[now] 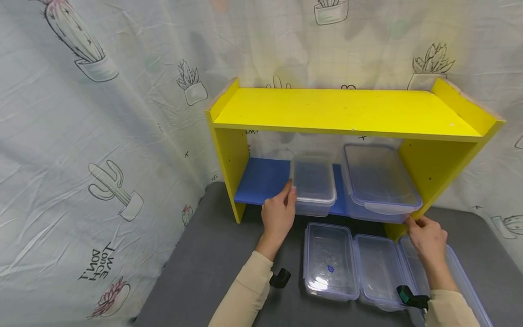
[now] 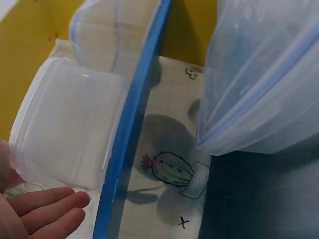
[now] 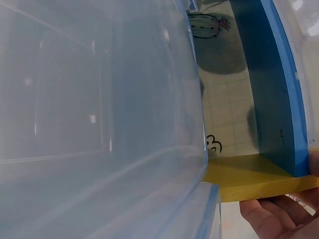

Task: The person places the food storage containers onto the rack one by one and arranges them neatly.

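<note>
A small clear lidded food container (image 1: 313, 177) sits mid-shelf on the blue board (image 1: 265, 179) of a yellow shelf unit (image 1: 335, 109). My left hand (image 1: 278, 218) is at its front left corner, the fingertips right at its side. In the left wrist view those fingers (image 2: 55, 211) run nearly straight along the container. A larger clear container (image 1: 382, 177) with a blue-rimmed lid stands to the right on the same board. Below its front right corner, my right hand (image 1: 428, 236) grips the front edge of the yellow side panel (image 3: 264, 188), fingers curled against the panel's outer face.
In front of the unit, on the dark grey table (image 1: 196, 272), lie several clear lidded containers: a left one (image 1: 331, 254), a middle one (image 1: 380, 268) and a right one (image 1: 455, 272) partly under my right arm. Cactus-print cloth (image 1: 135, 113) hangs behind and at the left.
</note>
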Action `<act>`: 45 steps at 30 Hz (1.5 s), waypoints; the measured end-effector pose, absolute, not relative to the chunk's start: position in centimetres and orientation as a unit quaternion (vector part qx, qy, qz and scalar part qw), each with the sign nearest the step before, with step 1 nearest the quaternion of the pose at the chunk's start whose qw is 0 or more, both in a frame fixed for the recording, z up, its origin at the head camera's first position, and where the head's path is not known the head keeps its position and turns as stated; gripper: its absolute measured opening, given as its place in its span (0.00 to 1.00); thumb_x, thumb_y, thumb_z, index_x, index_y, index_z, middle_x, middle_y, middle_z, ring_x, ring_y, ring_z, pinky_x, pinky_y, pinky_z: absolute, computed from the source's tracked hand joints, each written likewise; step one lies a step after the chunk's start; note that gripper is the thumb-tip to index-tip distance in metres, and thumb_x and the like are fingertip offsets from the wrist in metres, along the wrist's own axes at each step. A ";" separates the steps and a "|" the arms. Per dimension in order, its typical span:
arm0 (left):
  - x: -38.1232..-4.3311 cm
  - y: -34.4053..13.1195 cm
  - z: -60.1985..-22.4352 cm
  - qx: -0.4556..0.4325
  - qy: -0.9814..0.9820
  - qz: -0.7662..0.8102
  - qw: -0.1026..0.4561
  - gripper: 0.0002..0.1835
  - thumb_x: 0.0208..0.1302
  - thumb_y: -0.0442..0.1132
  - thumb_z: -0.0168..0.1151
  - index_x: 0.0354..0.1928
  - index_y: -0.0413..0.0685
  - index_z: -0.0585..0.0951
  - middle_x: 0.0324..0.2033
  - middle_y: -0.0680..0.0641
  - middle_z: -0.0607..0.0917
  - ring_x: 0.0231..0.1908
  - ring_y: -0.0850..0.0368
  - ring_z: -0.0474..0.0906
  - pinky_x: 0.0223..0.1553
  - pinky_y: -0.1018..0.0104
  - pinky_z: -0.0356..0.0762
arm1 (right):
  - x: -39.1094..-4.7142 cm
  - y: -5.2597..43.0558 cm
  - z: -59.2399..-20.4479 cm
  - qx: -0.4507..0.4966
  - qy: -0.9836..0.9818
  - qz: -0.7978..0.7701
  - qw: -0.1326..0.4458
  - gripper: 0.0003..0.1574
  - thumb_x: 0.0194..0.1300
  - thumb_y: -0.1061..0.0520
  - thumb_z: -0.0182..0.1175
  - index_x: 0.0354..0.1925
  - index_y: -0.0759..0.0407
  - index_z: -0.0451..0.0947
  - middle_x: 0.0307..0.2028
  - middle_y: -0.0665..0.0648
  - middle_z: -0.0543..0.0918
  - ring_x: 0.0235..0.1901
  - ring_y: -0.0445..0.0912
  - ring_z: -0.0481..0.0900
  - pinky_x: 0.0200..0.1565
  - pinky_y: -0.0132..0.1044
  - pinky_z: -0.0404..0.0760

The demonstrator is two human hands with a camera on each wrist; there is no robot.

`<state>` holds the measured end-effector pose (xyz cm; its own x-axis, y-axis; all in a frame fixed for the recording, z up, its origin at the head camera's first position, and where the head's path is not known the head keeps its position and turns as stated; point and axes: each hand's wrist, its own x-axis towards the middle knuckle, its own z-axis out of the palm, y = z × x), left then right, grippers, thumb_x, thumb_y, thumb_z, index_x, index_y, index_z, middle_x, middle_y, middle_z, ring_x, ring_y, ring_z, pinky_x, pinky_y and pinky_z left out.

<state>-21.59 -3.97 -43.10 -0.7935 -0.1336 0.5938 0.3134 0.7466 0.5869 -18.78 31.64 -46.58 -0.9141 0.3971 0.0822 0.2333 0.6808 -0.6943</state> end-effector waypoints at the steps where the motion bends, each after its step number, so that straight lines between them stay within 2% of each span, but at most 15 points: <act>1: -21.7 -3.8 -43.1 -0.048 -0.883 -0.347 0.312 0.20 0.74 0.56 0.46 0.59 0.64 0.80 0.18 0.53 0.83 0.18 0.50 0.80 0.18 0.60 0.71 | -18.7 31.7 -46.6 -0.172 -0.911 0.358 0.113 0.31 0.72 0.43 0.46 0.52 0.67 0.79 0.44 0.74 0.83 0.47 0.70 0.69 0.34 0.47 0.65; 7: -22.6 -3.3 -42.9 -0.037 -0.896 -0.333 0.291 0.20 0.74 0.57 0.44 0.59 0.67 0.80 0.23 0.51 0.88 0.21 0.46 0.82 0.18 0.57 0.73 | -18.7 31.5 -46.8 -0.175 -0.908 0.364 0.109 0.31 0.72 0.43 0.46 0.51 0.67 0.80 0.46 0.74 0.82 0.51 0.73 0.66 0.41 0.56 0.66; 12: -23.7 -2.8 -42.5 -0.037 -0.904 -0.322 0.279 0.20 0.74 0.57 0.44 0.59 0.69 0.80 0.24 0.52 0.87 0.17 0.48 0.78 0.14 0.60 0.67 | -18.8 31.4 -46.7 -0.176 -0.908 0.363 0.119 0.31 0.73 0.43 0.46 0.53 0.67 0.79 0.47 0.74 0.82 0.51 0.72 0.68 0.39 0.53 0.66; 16: -24.4 -2.3 -42.2 -0.038 -0.910 -0.317 0.264 0.21 0.75 0.57 0.43 0.60 0.68 0.79 0.23 0.50 0.87 0.16 0.49 0.76 0.12 0.62 0.62 | -18.9 31.5 -46.6 -0.175 -0.908 0.359 0.127 0.30 0.72 0.44 0.47 0.52 0.67 0.80 0.45 0.73 0.83 0.49 0.70 0.69 0.37 0.50 0.65; 24: -25.1 -1.7 -42.0 -0.034 -0.915 -0.321 0.244 0.21 0.75 0.57 0.42 0.60 0.70 0.79 0.19 0.48 0.83 0.15 0.49 0.74 0.12 0.63 0.59 | -19.0 31.7 -46.8 -0.179 -0.908 0.353 0.139 0.28 0.71 0.45 0.48 0.47 0.66 0.82 0.42 0.71 0.85 0.46 0.69 0.73 0.35 0.48 0.67; 31: -25.6 -1.5 -42.1 -0.036 -0.913 -0.325 0.245 0.23 0.75 0.60 0.40 0.61 0.69 0.78 0.27 0.49 0.88 0.20 0.46 0.79 0.13 0.61 0.63 | -19.1 31.7 -46.9 -0.179 -0.906 0.360 0.135 0.29 0.71 0.44 0.48 0.49 0.67 0.81 0.44 0.72 0.84 0.47 0.70 0.71 0.36 0.49 0.66; 37: -25.9 -1.8 -42.3 -0.027 -0.914 -0.328 0.238 0.23 0.74 0.62 0.39 0.62 0.71 0.77 0.29 0.50 0.88 0.23 0.44 0.81 0.17 0.57 0.69 | -19.4 31.5 -46.9 -0.176 -0.906 0.364 0.126 0.29 0.71 0.44 0.47 0.48 0.67 0.81 0.42 0.73 0.84 0.48 0.71 0.69 0.37 0.50 0.66; 40: -25.6 -1.9 -42.3 -0.033 -0.910 -0.339 0.235 0.25 0.74 0.61 0.42 0.65 0.65 0.75 0.32 0.50 0.89 0.23 0.46 0.82 0.21 0.54 0.74 | -19.4 31.5 -46.8 -0.179 -0.904 0.368 0.127 0.30 0.71 0.44 0.48 0.48 0.68 0.81 0.42 0.73 0.84 0.48 0.71 0.68 0.37 0.50 0.65; 42: -25.2 -1.8 -42.4 -0.038 -0.903 -0.356 0.236 0.27 0.73 0.60 0.44 0.68 0.59 0.72 0.38 0.50 0.89 0.25 0.49 0.83 0.28 0.51 0.78 | -19.3 31.5 -46.8 -0.180 -0.903 0.367 0.130 0.29 0.71 0.44 0.48 0.47 0.68 0.81 0.41 0.72 0.84 0.48 0.70 0.68 0.38 0.50 0.65; 45: -24.5 -1.8 -43.1 -0.051 -0.881 -0.389 0.265 0.30 0.73 0.57 0.48 0.70 0.51 0.68 0.42 0.48 0.89 0.27 0.51 0.84 0.36 0.49 0.80 | -19.1 31.6 -46.7 -0.179 -0.905 0.363 0.132 0.29 0.72 0.44 0.48 0.47 0.68 0.82 0.41 0.72 0.84 0.47 0.69 0.69 0.37 0.48 0.65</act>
